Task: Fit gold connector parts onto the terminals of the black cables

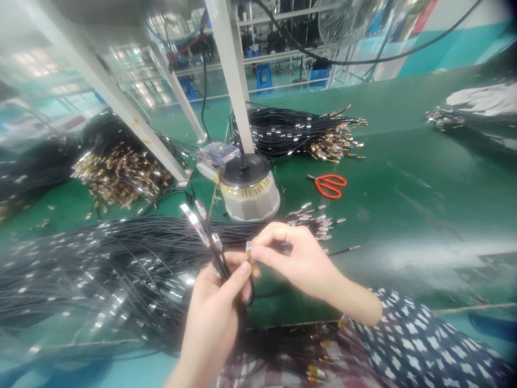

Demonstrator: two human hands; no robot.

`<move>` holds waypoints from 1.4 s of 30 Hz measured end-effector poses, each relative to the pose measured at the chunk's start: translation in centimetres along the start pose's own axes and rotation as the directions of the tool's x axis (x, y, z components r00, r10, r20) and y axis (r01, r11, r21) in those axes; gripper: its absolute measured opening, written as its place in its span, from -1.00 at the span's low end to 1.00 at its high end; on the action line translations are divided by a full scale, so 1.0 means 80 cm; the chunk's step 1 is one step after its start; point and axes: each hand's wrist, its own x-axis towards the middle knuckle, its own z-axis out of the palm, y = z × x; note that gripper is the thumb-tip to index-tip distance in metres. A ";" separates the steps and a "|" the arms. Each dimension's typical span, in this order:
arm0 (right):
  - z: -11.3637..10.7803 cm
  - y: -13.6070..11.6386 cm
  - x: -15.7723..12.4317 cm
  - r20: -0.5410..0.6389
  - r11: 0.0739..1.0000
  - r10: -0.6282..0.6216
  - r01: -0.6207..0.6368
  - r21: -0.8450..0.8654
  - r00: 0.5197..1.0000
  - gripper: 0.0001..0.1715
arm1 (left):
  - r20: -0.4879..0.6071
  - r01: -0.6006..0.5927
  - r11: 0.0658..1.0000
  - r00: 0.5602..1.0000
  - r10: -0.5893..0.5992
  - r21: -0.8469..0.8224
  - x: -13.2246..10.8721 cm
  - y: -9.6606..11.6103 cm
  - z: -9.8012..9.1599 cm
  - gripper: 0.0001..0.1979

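Note:
My left hand [220, 302] is closed around a few black cables [220, 261] whose silvery connector ends [194, 223] stick up above the fingers. The thumb and forefinger of my right hand [294, 256] pinch a small metal connector [249, 249] with a yellowish lower part, just beside the left thumb tip. Both hands meet over the near part of the green table. Behind them stands a grey round tape dispenser [251, 202] with a black disc on top and yellow strips around its rim.
Long black cables [133, 258] spread across the left and middle of the green table [388, 199]. Red-handled scissors [329, 186] lie behind my right hand. More cable bundles [283, 129] lie at the back and left [121, 178]. White posts [232, 70] rise from the table.

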 end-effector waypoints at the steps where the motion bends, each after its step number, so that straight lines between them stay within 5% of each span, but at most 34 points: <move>1: 0.001 0.001 0.001 0.008 1.000 0.002 -0.002 0.029 1.000 -0.86 | 0.010 0.003 1.000 1.000 -0.003 -0.001 0.000 0.000 0.000 -0.87; 11: 0.006 0.003 -0.009 -0.102 0.994 -0.114 0.113 -0.009 0.988 -0.88 | -0.010 0.002 0.997 1.000 -0.001 0.072 0.002 -0.003 -0.001 -0.82; 20: -0.006 0.002 0.002 0.174 0.908 0.158 -0.212 0.361 0.972 -0.81 | 0.029 -0.026 0.994 0.999 0.023 0.110 -0.002 -0.001 -0.007 -0.88; 26: -0.001 -0.002 0.006 0.227 0.883 0.146 -0.230 0.408 0.963 -0.73 | 0.098 -0.014 0.998 0.995 0.008 0.059 0.000 -0.001 -0.004 -0.87; 35: -0.004 0.013 0.009 0.244 0.882 0.137 -0.231 0.412 0.960 -0.74 | 0.250 0.223 0.968 0.950 -0.189 -0.114 0.014 0.001 -0.008 -0.80; 42: -0.015 0.007 0.008 0.240 0.924 0.084 -0.165 0.344 0.967 -0.79 | 0.268 0.214 0.974 0.945 -0.186 -0.079 0.017 -0.003 -0.004 -0.80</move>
